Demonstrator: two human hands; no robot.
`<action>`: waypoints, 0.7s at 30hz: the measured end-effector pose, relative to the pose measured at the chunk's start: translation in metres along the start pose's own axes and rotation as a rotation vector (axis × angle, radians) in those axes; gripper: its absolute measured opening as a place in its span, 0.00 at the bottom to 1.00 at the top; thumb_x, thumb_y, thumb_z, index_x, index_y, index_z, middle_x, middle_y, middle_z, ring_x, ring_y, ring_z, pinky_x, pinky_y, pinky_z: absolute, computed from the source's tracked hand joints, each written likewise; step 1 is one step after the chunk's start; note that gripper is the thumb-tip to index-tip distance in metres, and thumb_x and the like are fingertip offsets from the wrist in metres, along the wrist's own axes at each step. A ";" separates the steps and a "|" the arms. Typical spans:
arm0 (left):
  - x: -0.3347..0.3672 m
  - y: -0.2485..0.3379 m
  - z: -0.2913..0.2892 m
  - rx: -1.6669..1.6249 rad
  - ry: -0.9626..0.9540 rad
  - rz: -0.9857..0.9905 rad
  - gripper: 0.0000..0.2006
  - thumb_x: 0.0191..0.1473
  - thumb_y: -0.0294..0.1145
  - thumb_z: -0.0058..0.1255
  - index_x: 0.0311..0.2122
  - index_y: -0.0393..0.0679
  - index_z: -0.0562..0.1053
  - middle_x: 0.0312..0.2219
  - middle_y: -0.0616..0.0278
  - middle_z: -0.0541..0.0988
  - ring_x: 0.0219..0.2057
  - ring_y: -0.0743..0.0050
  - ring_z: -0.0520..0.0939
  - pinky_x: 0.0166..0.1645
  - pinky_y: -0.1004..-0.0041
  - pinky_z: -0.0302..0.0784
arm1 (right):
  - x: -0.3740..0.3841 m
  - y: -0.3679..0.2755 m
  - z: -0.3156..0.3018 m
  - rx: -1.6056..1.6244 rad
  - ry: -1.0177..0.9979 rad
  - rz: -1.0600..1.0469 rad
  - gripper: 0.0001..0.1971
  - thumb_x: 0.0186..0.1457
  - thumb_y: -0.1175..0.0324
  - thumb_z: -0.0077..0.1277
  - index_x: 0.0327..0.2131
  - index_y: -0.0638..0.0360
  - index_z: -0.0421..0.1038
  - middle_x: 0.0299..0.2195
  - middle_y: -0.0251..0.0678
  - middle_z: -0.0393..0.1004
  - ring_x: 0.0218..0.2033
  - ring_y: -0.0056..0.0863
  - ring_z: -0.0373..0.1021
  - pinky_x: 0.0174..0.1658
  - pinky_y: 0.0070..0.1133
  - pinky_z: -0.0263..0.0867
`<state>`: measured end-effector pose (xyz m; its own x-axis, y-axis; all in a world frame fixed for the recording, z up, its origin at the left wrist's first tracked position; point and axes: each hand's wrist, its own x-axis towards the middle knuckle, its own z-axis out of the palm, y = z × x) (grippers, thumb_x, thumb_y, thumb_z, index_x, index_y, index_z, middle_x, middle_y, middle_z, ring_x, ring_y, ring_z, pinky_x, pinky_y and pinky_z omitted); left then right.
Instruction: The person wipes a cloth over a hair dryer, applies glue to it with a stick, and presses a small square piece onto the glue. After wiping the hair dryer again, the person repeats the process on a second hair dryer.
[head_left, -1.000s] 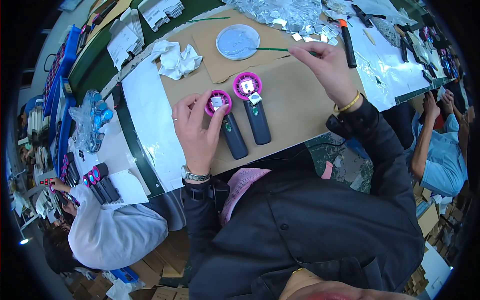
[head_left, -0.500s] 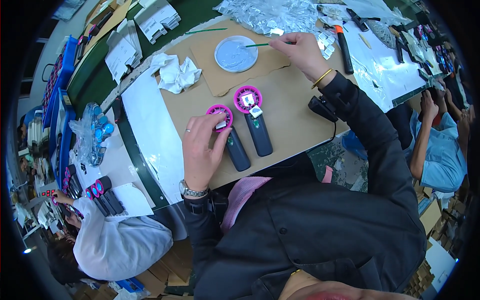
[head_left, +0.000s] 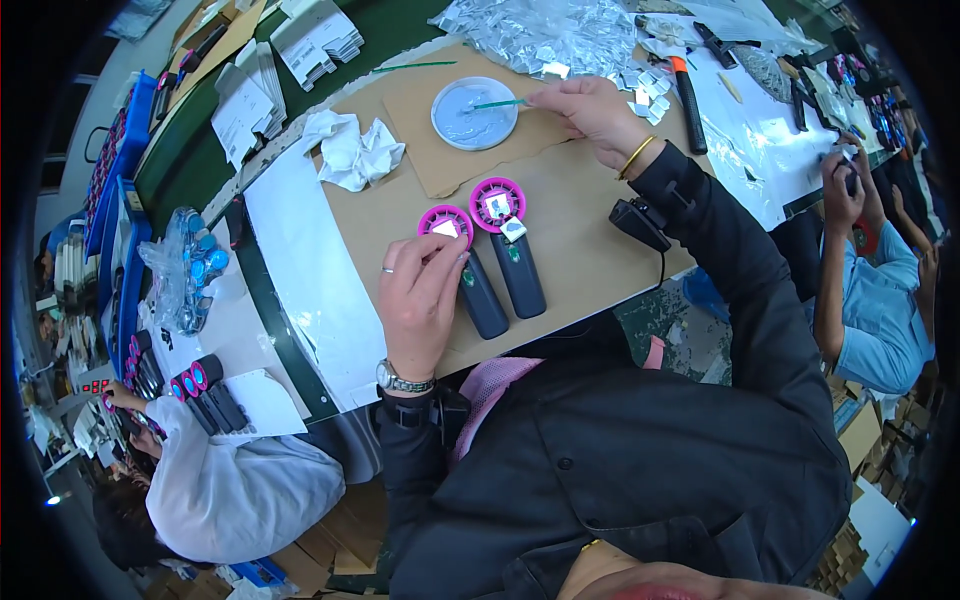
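A thin green stick is pinched in my right hand; its tip is in the pale grey paste of a round white dish. My left hand has its fingertips pressed together at the lower rim of the left handheld fan, which has a pink ring head and dark handle. Whatever those fingertips pinch is hidden. A white square shows inside that ring. Beside it lies a second handheld fan, with a white square in its ring and a small white square piece at its neck.
Crumpled white tissue lies left of the dish, on brown cardboard. Small white squares and an orange-and-black tool are at the right. A black device with a cable sits at the cardboard's right. Co-workers sit on both sides.
My left hand has shifted right and down, its fingers drawing together and uncovering the left fan's ring. My right hand has moved slightly left, taking the stick's tip further across the dish.
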<state>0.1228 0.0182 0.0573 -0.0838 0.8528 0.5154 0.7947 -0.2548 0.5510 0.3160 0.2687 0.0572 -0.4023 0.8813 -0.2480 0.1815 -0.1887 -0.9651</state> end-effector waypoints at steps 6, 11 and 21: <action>-0.004 0.002 0.002 0.062 0.035 0.017 0.15 0.51 0.18 0.66 0.46 0.40 0.84 0.39 0.57 0.81 0.39 0.58 0.81 0.41 0.63 0.77 | -0.006 -0.011 -0.014 0.224 -0.142 0.073 0.12 0.64 0.65 0.63 0.42 0.65 0.84 0.22 0.18 0.63 0.22 0.11 0.54 0.26 0.14 0.50; -0.008 -0.002 0.005 0.102 0.068 0.063 0.15 0.51 0.18 0.66 0.46 0.40 0.84 0.39 0.56 0.82 0.40 0.56 0.81 0.43 0.62 0.78 | -0.016 -0.021 -0.020 0.346 -0.154 -0.043 0.10 0.64 0.66 0.63 0.42 0.64 0.83 0.22 0.18 0.62 0.22 0.11 0.53 0.26 0.15 0.49; -0.018 -0.006 0.006 0.092 0.122 0.089 0.16 0.50 0.17 0.66 0.46 0.40 0.84 0.41 0.56 0.81 0.42 0.55 0.82 0.44 0.62 0.79 | -0.018 -0.019 -0.028 0.250 -0.059 0.090 0.09 0.67 0.68 0.59 0.44 0.64 0.80 0.23 0.19 0.57 0.23 0.11 0.50 0.26 0.16 0.47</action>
<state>0.1230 0.0071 0.0402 -0.0789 0.7654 0.6387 0.8534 -0.2793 0.4402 0.3454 0.2686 0.0822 -0.4478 0.8306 -0.3311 -0.0054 -0.3728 -0.9279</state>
